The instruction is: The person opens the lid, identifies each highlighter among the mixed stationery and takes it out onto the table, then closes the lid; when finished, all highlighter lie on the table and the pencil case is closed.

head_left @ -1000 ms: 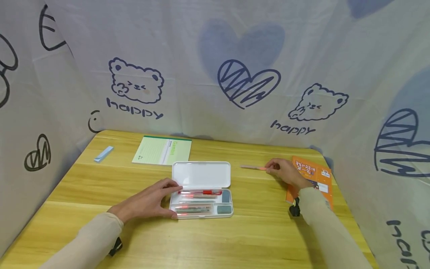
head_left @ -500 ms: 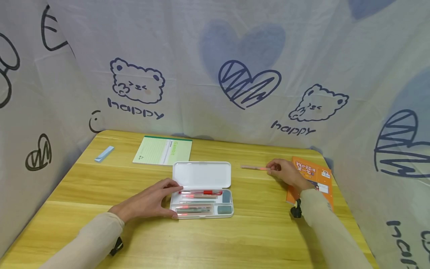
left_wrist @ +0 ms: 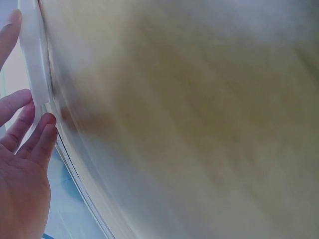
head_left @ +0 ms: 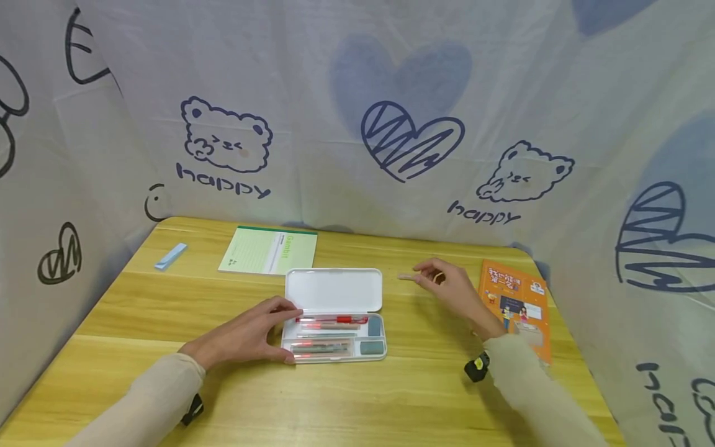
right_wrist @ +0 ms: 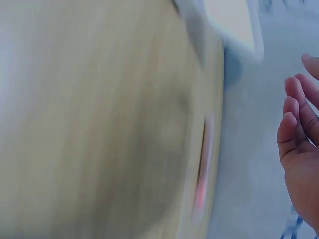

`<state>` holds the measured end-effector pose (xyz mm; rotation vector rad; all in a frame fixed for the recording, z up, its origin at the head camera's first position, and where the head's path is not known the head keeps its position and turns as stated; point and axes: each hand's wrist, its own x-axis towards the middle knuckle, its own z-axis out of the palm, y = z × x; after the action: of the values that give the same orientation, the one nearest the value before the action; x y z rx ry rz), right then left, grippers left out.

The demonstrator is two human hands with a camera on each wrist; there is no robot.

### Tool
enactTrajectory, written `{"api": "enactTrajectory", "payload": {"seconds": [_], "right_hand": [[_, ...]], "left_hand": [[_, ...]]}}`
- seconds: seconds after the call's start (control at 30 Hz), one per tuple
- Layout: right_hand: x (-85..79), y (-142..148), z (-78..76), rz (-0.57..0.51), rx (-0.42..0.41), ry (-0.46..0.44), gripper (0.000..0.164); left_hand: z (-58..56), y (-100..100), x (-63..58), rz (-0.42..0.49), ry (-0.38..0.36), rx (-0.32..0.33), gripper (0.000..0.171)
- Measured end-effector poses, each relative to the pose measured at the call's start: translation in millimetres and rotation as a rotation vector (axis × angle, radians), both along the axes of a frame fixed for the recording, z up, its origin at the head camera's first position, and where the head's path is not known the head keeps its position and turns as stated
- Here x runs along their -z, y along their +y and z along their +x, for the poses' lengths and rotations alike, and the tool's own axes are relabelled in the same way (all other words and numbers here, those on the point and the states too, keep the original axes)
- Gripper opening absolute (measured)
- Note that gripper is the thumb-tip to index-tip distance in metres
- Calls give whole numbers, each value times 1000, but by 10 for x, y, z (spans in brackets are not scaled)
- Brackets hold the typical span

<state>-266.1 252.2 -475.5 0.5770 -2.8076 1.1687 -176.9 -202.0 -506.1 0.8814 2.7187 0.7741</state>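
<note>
A white pencil case (head_left: 334, 290) lies with its lid raised, holding a red pen (head_left: 349, 320), several other pens and two dark grey-green blocks (head_left: 372, 347). My left hand (head_left: 251, 332) grips its left end, thumb at the front corner and index finger at the back by the hinge. In the left wrist view, fingertips rest along the white case edge (left_wrist: 37, 59). A thin pinkish pen (right_wrist: 203, 169) lies on the table right of the case. My right hand (head_left: 447, 285) hovers over it with loosely bent fingers and nothing held, covering most of the pen in the head view.
A green notebook (head_left: 268, 249) lies behind the case, with a light blue strip-shaped packet (head_left: 170, 256) at the far left. An orange book (head_left: 516, 292) lies on the right. Behind the wooden table (head_left: 335, 403) hangs a printed curtain (head_left: 313, 81).
My right hand has moved left, off the pen's right end to above the pen, uncovering more of the orange book. The pen stays in place. The left hand holds still on the case.
</note>
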Motion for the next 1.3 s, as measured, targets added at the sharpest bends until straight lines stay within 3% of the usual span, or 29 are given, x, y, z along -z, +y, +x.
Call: {"api": "enactTrajectory", "payload": {"seconds": [0.13, 0.27, 0.37, 0.53, 0.87, 1.1, 1.3], "right_hand": [[-42, -422, 284, -26, -129, -28, 21], [41, -701, 475, 43, -250, -86, 20], [139, -838, 544, 118, -293, -104, 20], [241, -982, 594, 203, -312, -86, 16], [255, -1140, 659, 267, -287, -48, 20], [279, -1319, 695, 264, -315, -25, 20], [294, -1406, 705, 248, -291, -5, 22]], "left_hand": [[8, 2, -9, 7, 22, 6, 95], [15, 1, -8, 10, 40, 8, 94], [15, 1, 1, 10, 36, 11, 94], [14, 1, 14, 9, 30, 14, 95], [8, -6, 14, 17, 52, 16, 94], [1, -13, 19, 22, 15, 11, 94], [-1, -14, 24, 17, 23, 12, 92]]}}
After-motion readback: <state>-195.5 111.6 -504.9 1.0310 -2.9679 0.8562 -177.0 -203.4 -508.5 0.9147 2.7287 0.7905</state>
